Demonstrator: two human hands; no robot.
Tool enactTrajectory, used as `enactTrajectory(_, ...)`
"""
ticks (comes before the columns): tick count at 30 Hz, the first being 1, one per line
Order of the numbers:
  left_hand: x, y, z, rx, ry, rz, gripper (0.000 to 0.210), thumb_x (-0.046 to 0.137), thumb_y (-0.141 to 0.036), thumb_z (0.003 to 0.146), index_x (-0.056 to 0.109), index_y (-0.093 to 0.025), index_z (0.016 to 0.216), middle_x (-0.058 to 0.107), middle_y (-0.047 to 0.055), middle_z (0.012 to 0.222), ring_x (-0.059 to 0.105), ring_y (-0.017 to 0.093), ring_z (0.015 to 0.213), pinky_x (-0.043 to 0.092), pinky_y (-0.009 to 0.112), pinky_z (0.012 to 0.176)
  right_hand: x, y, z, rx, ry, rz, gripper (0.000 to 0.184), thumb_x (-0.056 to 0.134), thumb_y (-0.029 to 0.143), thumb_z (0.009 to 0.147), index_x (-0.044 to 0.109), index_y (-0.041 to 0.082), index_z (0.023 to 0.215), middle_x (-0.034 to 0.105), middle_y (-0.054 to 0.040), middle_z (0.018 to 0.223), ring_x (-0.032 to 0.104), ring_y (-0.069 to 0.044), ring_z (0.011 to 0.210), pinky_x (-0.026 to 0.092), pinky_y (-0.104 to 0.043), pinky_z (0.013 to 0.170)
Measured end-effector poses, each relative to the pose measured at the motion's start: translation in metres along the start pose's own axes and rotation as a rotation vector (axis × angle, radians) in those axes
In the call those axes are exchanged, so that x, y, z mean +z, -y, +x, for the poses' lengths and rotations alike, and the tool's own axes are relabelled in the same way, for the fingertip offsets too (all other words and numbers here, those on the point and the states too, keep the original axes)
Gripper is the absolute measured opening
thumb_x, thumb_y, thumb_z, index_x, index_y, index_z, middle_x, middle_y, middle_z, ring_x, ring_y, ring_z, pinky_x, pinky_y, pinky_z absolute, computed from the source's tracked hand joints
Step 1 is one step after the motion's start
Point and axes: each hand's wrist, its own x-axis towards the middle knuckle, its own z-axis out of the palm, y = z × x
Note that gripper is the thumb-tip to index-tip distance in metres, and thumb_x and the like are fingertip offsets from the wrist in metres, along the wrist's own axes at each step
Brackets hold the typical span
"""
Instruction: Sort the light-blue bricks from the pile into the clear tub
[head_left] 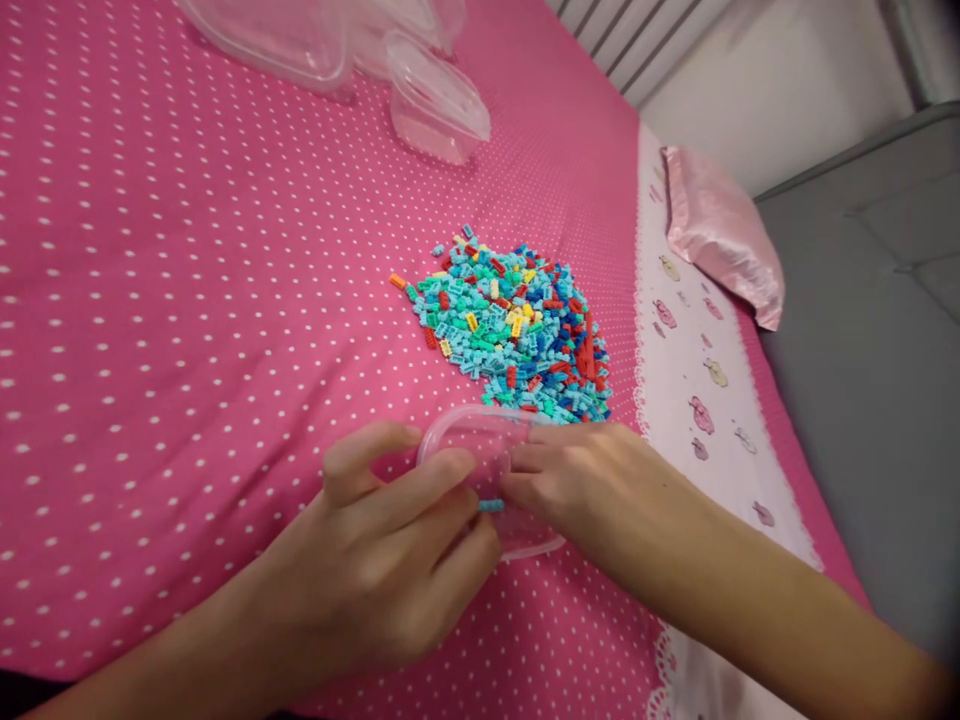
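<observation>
A clear plastic tub [480,425] lies on the pink bedsheet, with both hands over it. My left hand [405,545] is curled at the tub's left side, and a light-blue toy brick piece [490,505] sticks out from its fingertips. That piece reaches across to the fingers of my right hand [566,475]. My right hand is closed at the tub's right side; its fingertips are partly hidden, so what they grip cannot be made out. Just beyond the tub spreads a pile of small toy bricks [487,320], mostly light blue, with green, dark blue, red and yellow ones.
Farther back on the polka-dot sheet [225,250] stand a small clear container [439,125] and a larger clear container [285,45]. A pink pillow [724,235] rests at the right on a white lace-edged strip [720,420], beside a grey padded headboard [862,350].
</observation>
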Motion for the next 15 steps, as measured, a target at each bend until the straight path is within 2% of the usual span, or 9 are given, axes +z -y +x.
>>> enactTrajectory(2, -0.001, -0.001, 0.001, -0.018, 0.013, -0.008, 0.041, 0.04, -0.015, 0.103, 0.065, -0.029, 0.073, 0.072, -0.004, 0.072, 0.069, 0.016, 0.087, 0.044, 0.038, 0.086, 0.0, 0.001, 0.0, 0.002, 0.006, -0.013, 0.023, 0.067, 0.003, 0.089, 0.071, 0.022, 0.078, 0.076, 0.0023, 0.081, 0.066, -0.016, 0.072, 0.029, -0.033, 0.053)
enactTrajectory(6, -0.005, -0.003, 0.001, -0.025, 0.048, -0.028, 0.043, 0.04, -0.011, 0.105, 0.07, -0.026, 0.079, 0.075, -0.003, 0.078, 0.066, 0.017, 0.094, 0.039, 0.038, 0.096, -0.005, 0.006, 0.005, 0.044, 0.103, -0.049, 0.018, 0.073, 0.006, 0.086, 0.072, 0.022, 0.078, 0.077, 0.0007, 0.08, 0.068, -0.019, 0.071, 0.023, -0.035, 0.05)
enactTrajectory(11, -0.004, -0.004, 0.0, -0.02, 0.034, -0.046, 0.047, 0.037, -0.012, 0.108, 0.072, -0.025, 0.081, 0.076, -0.001, 0.079, 0.064, 0.019, 0.093, 0.036, 0.04, 0.097, -0.011, 0.009, 0.012, 0.072, 0.189, -0.065, 0.018, 0.071, 0.007, 0.087, 0.07, 0.022, 0.077, 0.074, -0.0005, 0.074, 0.063, -0.018, 0.061, 0.017, -0.034, 0.047)
enactTrajectory(15, -0.001, -0.005, -0.001, -0.034, 0.027, -0.04, 0.046, 0.037, -0.012, 0.108, 0.071, -0.025, 0.08, 0.076, -0.002, 0.079, 0.064, 0.019, 0.095, 0.035, 0.04, 0.1, -0.01, 0.007, 0.014, 0.071, 0.222, -0.057, 0.018, 0.07, 0.008, 0.088, 0.07, 0.023, 0.078, 0.074, -0.0011, 0.074, 0.061, -0.018, 0.059, 0.016, -0.034, 0.047)
